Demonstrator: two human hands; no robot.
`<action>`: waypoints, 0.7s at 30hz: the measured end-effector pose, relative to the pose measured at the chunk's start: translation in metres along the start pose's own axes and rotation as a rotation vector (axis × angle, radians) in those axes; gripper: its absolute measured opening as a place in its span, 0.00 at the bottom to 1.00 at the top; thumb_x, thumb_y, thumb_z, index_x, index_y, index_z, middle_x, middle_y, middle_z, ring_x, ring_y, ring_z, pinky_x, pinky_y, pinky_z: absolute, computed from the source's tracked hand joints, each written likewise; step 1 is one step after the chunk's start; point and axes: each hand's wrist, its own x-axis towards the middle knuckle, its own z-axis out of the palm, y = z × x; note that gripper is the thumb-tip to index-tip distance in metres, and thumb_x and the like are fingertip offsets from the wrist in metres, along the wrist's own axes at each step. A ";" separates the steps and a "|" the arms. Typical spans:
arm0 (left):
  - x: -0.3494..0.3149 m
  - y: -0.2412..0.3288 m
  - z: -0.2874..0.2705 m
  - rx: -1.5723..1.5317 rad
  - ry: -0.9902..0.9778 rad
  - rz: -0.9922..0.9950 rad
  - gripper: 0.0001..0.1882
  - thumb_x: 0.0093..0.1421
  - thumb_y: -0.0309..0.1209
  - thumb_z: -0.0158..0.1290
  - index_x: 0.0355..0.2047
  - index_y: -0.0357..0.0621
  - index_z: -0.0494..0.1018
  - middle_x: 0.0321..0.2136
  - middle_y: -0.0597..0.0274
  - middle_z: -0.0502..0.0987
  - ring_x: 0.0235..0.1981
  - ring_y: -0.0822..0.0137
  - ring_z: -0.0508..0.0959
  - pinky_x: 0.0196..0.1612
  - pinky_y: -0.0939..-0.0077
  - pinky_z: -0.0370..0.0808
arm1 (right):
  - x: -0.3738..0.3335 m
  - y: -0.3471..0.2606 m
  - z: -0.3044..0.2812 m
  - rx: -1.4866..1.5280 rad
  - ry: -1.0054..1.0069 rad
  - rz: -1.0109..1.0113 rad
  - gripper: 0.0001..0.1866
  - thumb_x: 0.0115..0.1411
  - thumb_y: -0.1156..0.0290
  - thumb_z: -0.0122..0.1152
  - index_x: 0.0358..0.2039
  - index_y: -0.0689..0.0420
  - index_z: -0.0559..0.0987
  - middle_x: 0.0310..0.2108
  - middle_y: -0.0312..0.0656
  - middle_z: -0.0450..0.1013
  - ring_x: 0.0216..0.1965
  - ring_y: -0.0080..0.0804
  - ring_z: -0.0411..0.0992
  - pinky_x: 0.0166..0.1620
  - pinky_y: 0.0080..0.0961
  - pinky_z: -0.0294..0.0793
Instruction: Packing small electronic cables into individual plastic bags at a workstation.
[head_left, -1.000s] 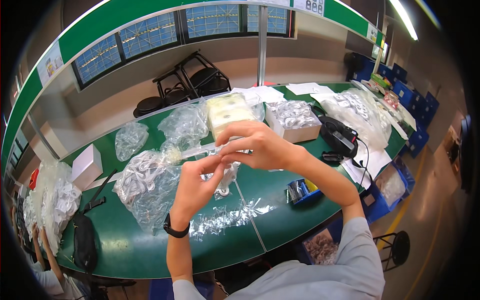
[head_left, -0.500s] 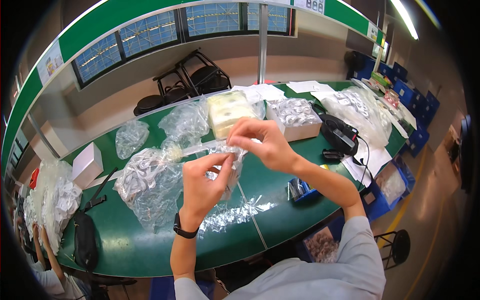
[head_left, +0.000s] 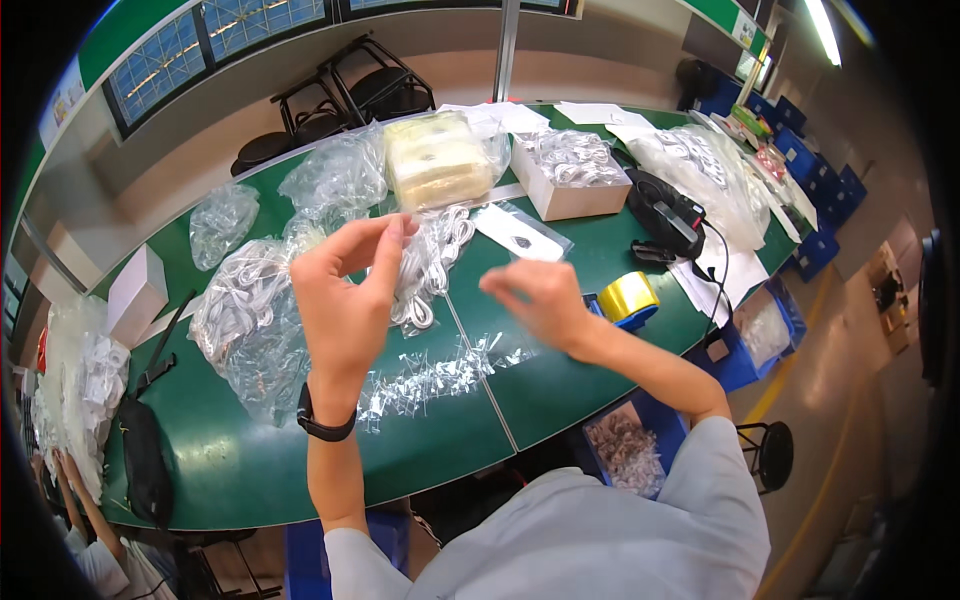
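My left hand (head_left: pixel 345 285) is raised over the table, thumb and fingertips pinched together. Anything between those tips is too small to make out. Apart from it on the right, my right hand (head_left: pixel 545 305) hangs above the green tabletop, its fingers curled and blurred. Between and beyond the hands lie coiled white cables (head_left: pixel 440 248). A clear bag of more white cables (head_left: pixel 245 290) spreads out left of my left hand. Small white and shiny strips (head_left: pixel 430 385) are scattered on the near tabletop. A flat clear pouch with a white card (head_left: pixel 520 235) lies behind my right hand.
A roll of yellow tape (head_left: pixel 630 297) in a blue dispenser sits right of my right hand. Farther back stand a yellowish wrapped stack (head_left: pixel 435 165) and an open white box of cables (head_left: pixel 575 180). A black pouch (head_left: pixel 665 215) lies right. Another person's hands (head_left: pixel 70 475) show far left.
My hands were close together over the cables and have moved apart, the right one toward the tape. The view has tilted, and the tape roll and the pouch with the card now show.
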 end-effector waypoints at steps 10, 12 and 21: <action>0.001 0.000 -0.004 -0.042 -0.023 -0.045 0.08 0.62 0.25 0.55 0.37 0.32 0.80 0.31 0.57 0.84 0.33 0.71 0.83 0.39 0.81 0.76 | -0.063 -0.016 0.025 -0.114 -0.150 0.049 0.04 0.53 0.75 0.65 0.31 0.57 0.80 0.28 0.40 0.79 0.32 0.39 0.79 0.42 0.35 0.79; 0.000 0.000 -0.004 -0.054 -0.044 -0.058 0.08 0.62 0.25 0.55 0.38 0.32 0.80 0.31 0.57 0.84 0.33 0.71 0.83 0.39 0.81 0.77 | -0.084 -0.027 0.033 -0.212 -0.250 -0.006 0.06 0.55 0.75 0.63 0.34 0.58 0.80 0.35 0.41 0.79 0.44 0.42 0.77 0.56 0.45 0.71; 0.000 0.000 -0.012 -0.085 -0.049 -0.043 0.09 0.63 0.25 0.55 0.38 0.32 0.80 0.31 0.55 0.84 0.33 0.70 0.84 0.39 0.81 0.77 | -0.107 -0.042 0.006 0.033 -0.580 0.294 0.21 0.64 0.73 0.54 0.58 0.59 0.71 0.65 0.43 0.62 0.69 0.49 0.52 0.68 0.61 0.35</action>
